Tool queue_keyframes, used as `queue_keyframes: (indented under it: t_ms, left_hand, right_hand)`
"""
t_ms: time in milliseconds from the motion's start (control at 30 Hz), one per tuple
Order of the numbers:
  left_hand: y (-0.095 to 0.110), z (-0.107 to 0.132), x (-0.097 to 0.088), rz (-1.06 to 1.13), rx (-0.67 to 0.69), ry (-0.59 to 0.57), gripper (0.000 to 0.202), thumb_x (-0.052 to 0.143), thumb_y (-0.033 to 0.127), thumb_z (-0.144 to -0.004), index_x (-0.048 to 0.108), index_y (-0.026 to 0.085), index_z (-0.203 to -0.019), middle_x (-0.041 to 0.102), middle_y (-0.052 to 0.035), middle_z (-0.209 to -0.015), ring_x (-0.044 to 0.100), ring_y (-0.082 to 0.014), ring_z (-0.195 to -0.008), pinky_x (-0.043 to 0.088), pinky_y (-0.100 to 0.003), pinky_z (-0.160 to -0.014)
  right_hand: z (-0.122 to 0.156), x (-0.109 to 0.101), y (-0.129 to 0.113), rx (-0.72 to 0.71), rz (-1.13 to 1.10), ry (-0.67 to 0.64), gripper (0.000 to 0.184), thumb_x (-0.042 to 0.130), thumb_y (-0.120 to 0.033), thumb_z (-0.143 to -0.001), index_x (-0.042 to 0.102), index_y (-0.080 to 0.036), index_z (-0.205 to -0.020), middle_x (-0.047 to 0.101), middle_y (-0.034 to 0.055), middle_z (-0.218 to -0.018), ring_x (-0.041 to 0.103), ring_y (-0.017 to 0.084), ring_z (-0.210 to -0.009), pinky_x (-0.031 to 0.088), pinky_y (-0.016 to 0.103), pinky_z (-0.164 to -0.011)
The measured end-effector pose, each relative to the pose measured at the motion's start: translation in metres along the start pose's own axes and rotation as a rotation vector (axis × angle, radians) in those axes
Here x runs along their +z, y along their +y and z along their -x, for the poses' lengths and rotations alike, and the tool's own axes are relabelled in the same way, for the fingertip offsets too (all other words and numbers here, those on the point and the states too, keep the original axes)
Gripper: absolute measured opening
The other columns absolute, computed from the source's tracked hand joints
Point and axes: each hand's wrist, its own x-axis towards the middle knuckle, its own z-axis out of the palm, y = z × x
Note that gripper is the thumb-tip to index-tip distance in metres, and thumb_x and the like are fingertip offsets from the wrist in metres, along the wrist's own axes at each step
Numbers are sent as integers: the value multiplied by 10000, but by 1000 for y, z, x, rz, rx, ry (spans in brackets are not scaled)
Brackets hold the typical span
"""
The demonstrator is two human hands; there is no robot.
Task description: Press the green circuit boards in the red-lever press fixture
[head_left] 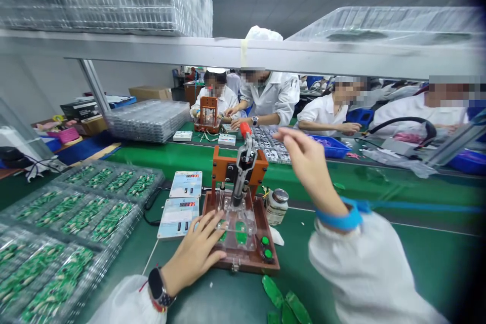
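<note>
Clamp fixture (240, 192): left grip (193, 250) touching, right grip (307, 162) raised, both unclenched; jar (277, 208) just beside, green pieces (296, 307) in front.

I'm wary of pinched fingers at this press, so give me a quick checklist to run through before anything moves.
1. Left hand clear of the press: not ok; its fingers reach over the fixture beside the clear plate.
2. Right hand off the red handle: ok; it is raised to the right, apart from it.
3. Green board seated properly: cannot tell; it shows in the fixture, but its fit is unclear.
4. Both meter displays lit: ok; the near one and far one glow red.
5. Loose green pieces off the brown base: ok; they lie in front of it.
</note>
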Motion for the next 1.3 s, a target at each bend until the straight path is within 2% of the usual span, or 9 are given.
queue_keyframes:
  t_ms: [133,200,367,433,567,733,933,1133,1300]
  left_hand:
    - [-19,10,-8,85,-110,57,434,427,306,-988,404,203,-1410,472,-101,-1425,371,-254,-1329,334,-439,-1071]
    - [-42,16,-13,110,-217,106,415,399,283,-992,421,193,-1396,526,-107,-1366,426,-251,-1283,357,-434,-1053]
    - [-111,24,-12,130,-330,24,430,423,391,-971,482,206,-1353,529,-119,-1365,449,-287,-1279,382,-461,-1023]
    - [-128,20,-6,122,-290,-73,548,497,481,-924,431,215,-1398,460,-129,-1433,366,-322,-1346,339,-491,-1052]
    - [-138,2,0,72,-258,-309,898,600,652,-782,257,221,-1492,288,-155,-1533,178,-375,-1425,205,-576,-1094]
    - [-131,-15,-9,-28,-254,-537,1088,564,790,-678,210,185,-1510,209,-160,-1552,88,-364,-1443,98,-575,-1131]
    - [-132,-8,-8,-10,-160,-496,965,415,812,-748,287,211,-1492,275,-139,-1537,140,-368,-1435,82,-582,-1137]
    - [-158,17,8,240,-317,-324,1150,523,849,-616,157,244,-1522,168,-133,-1575,145,-363,-1436,177,-510,-1146]
    - [-163,23,2,344,-311,-345,1146,569,841,-591,191,275,-1514,202,-101,-1572,159,-357,-1433,158,-490,-1157]
  right_hand:
    - [-78,39,-29,281,-407,-396,345,413,-371,-990,602,-87,-941,691,84,-785,685,183,-745,578,380,-744]
    - [-85,51,-51,227,-463,-470,233,495,-271,-963,595,-60,-962,673,61,-756,676,161,-726,579,358,-748]
    - [-23,36,-110,-287,-311,-39,325,470,-61,-910,555,-179,-1201,613,13,-1088,626,137,-960,527,321,-885]
    - [20,32,-119,-411,-270,-51,394,428,-30,-916,525,-217,-1248,597,27,-1154,623,137,-946,539,299,-834]
    - [89,43,-106,-523,-185,-95,343,412,44,-859,605,-164,-1053,637,52,-926,601,168,-897,472,397,-926]
    - [107,55,-88,-500,-264,-28,260,442,19,-859,616,-169,-817,589,-4,-732,585,134,-830,355,379,-1037]
    - [99,50,-89,-488,-403,-30,243,505,-125,-938,637,-224,-758,625,-30,-666,634,122,-797,398,316,-1027]
    - [108,43,-77,-379,-524,-105,239,573,-318,-937,641,-232,-724,664,-13,-695,650,169,-927,415,351,-1051]
    - [112,42,-73,-313,-578,-143,208,625,-340,-906,657,-235,-729,674,-10,-703,660,189,-927,380,417,-1093]
